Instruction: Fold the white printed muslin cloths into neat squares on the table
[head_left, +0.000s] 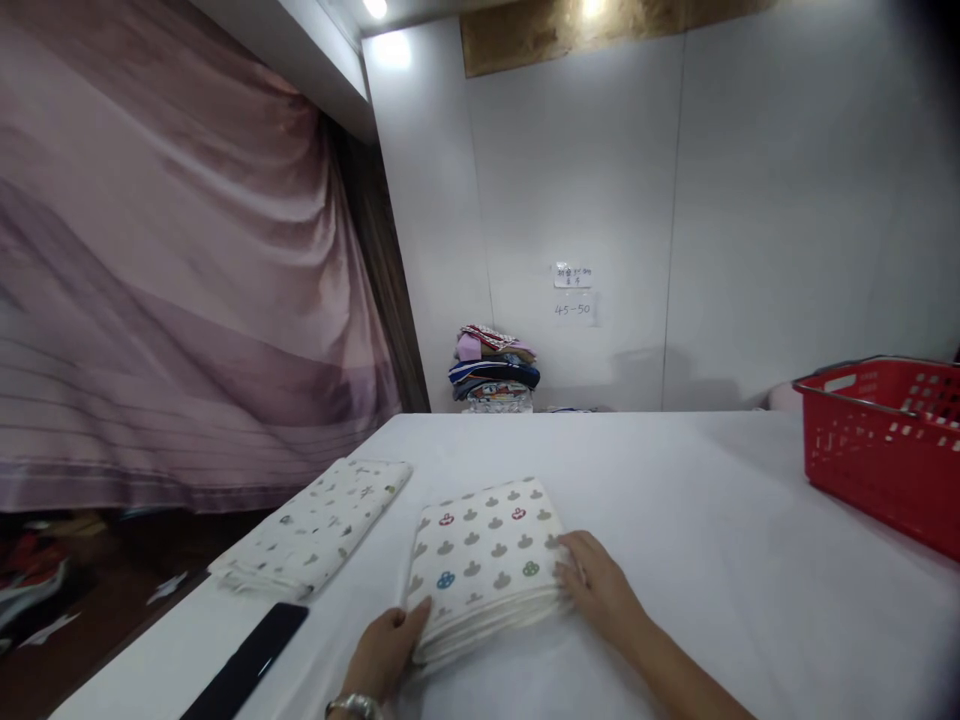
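A folded white cloth (pixel 484 545) with a mushroom-like print in grey, red, blue and green lies on the white table in front of me. My left hand (pixel 386 640) grips its near left corner, thumb on top and the other fingers out of sight beneath or behind the edge. On the right edge, my right hand (pixel 600 585) holds the cloth between thumb and fingers. Several layers show along the near fold. To the left rests a second folded white cloth (pixel 322 525) with a small scattered print, apart from both hands.
A black flat object (pixel 247 665) lies at the table's near left edge. The red plastic basket (pixel 877 450) stands at the right. Against the back wall is a stack of folded fabrics (pixel 495 370). A pink curtain (pixel 187 250) hangs at left beyond the white table (pixel 675 520).
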